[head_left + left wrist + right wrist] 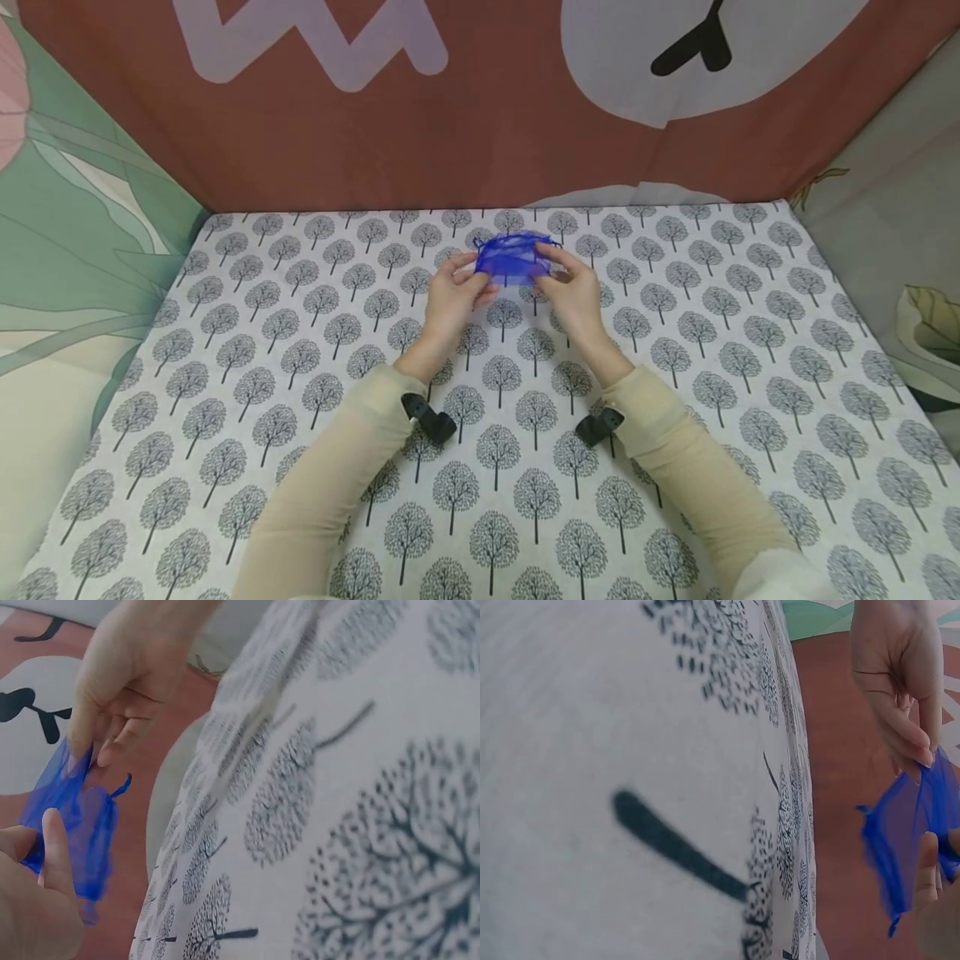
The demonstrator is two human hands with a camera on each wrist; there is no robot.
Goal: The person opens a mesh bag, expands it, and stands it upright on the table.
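A small, see-through blue drawstring pouch (512, 260) is stretched between both hands over the far middle of the table. My left hand (454, 287) pinches its left side between thumb and fingers. On the other side my right hand (573, 287) pinches the right edge. Gathered cord bunches along the pouch's far edge, with short blue ends sticking out at the corners. In the left wrist view the sheer fabric of the pouch (94, 832) hangs between the two hands. The right wrist view shows the pouch (889, 855) with a cord end at its lower corner.
A white cloth (495, 500) printed with dark trees covers the table. Behind it hangs a red-brown patterned curtain (487, 142), with a leaf-printed curtain (90, 192) at the left and a greyish one (885, 192) at the right. Black wrist cameras (431, 419) sit on both sleeves.
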